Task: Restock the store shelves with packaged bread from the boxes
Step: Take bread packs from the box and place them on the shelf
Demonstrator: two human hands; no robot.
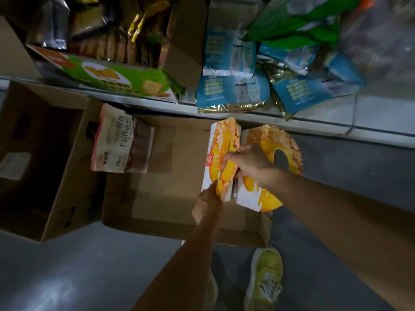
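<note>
Below the shelf (224,110), over the open box (179,198), two flat orange bread packages are hanging in the person's hands. The right hand (249,162) is curling round both, the nearer package (219,153) and the farther package (269,142); the left hand (207,205) is pinching the nearer one's lower corner. They are looking light, thin and crushable, best gripped by the edges.

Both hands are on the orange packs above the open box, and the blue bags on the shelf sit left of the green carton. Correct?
Not quite. The head view shows the blue bags to the right of the green carton, not left. The rest holds: the left hand and right hand each grip the orange packs above the open box.
</note>
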